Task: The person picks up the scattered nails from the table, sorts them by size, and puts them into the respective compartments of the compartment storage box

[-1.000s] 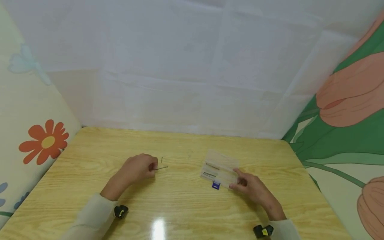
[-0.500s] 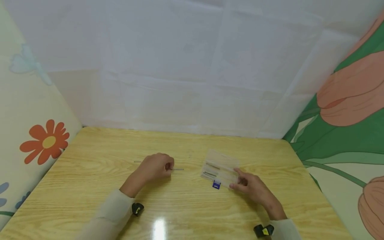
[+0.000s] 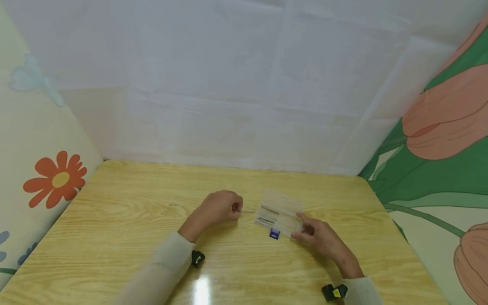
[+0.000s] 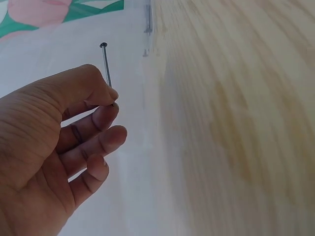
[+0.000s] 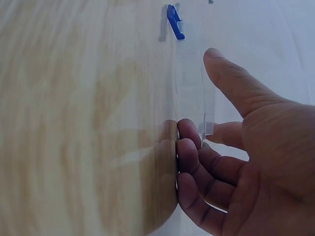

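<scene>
From the wearer's head, the widest view faces forward and down across the table to the white sheet at 12 o'clock. Both wrist cameras look from close range, tipped sideways: one past the left hand at 9 o'clock, one past the right hand at 4. Head and left wrist share the held nail; head and right wrist, the box.

1. Your left hand is pointing a nail toward 3 o'clock, its end just beside the clear case.
2. Your right hand is blocking the case's 4 o'clock side; a blue clip is jutting at 6.
3. Another nail is lying at your left hand's 9 o'clock.
4. Bare table is leaving room between your wrist cameras at 6 o'clock and toward the white backdrop at 12.
</scene>
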`<control>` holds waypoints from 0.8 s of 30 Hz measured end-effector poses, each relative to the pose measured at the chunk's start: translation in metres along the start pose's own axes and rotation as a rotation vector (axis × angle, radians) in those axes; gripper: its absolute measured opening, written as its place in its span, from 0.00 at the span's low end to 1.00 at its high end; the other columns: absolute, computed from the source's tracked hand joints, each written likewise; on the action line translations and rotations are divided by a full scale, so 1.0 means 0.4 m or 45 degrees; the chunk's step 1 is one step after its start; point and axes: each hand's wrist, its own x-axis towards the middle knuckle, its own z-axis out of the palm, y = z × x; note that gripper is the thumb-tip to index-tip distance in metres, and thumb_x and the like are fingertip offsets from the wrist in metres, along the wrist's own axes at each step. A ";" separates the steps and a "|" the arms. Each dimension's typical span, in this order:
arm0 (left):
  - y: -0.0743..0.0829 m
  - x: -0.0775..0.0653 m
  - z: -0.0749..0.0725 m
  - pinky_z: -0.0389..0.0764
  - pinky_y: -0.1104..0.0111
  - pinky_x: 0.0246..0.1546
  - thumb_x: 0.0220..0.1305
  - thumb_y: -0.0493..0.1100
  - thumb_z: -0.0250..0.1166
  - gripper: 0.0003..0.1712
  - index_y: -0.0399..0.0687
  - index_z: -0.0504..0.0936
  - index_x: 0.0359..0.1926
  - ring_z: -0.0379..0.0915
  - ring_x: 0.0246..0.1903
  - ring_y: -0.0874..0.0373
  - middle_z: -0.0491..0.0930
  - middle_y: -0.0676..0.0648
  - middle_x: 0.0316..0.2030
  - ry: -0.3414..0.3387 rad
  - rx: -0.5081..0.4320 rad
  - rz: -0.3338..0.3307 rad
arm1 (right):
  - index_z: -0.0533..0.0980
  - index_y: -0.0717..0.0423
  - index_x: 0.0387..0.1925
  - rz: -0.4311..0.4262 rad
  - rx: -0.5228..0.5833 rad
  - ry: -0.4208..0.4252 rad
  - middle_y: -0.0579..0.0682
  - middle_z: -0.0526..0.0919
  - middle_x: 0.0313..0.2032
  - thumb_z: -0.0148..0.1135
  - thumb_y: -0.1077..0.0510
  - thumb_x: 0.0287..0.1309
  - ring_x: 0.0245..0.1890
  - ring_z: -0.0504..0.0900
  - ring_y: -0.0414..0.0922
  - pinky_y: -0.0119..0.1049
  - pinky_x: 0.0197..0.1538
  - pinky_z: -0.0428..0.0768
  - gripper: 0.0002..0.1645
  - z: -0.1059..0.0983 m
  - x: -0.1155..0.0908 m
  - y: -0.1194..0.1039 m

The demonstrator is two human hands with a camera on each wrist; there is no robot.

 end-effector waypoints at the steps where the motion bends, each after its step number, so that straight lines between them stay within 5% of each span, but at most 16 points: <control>1: 0.005 0.007 0.002 0.70 0.66 0.24 0.59 0.36 0.67 0.10 0.58 0.79 0.28 0.66 0.25 0.63 0.72 0.60 0.25 -0.004 -0.005 0.005 | 0.65 0.65 0.74 0.001 0.000 0.000 0.42 0.78 0.34 0.72 0.47 0.62 0.33 0.75 0.40 0.37 0.40 0.76 0.47 0.000 0.000 0.001; 13: 0.038 0.069 0.034 0.70 0.66 0.26 0.57 0.36 0.68 0.10 0.57 0.79 0.28 0.68 0.27 0.62 0.73 0.59 0.26 0.057 -0.034 0.020 | 0.65 0.67 0.73 -0.055 0.000 -0.003 0.42 0.78 0.33 0.72 0.47 0.63 0.31 0.75 0.40 0.35 0.37 0.75 0.46 -0.001 0.002 0.010; 24: 0.070 0.129 0.060 0.69 0.69 0.25 0.56 0.34 0.68 0.11 0.56 0.78 0.25 0.68 0.26 0.62 0.74 0.58 0.24 -0.038 -0.044 0.004 | 0.65 0.67 0.73 -0.030 0.003 0.021 0.42 0.79 0.34 0.73 0.50 0.61 0.31 0.76 0.40 0.35 0.38 0.76 0.46 0.004 0.003 0.006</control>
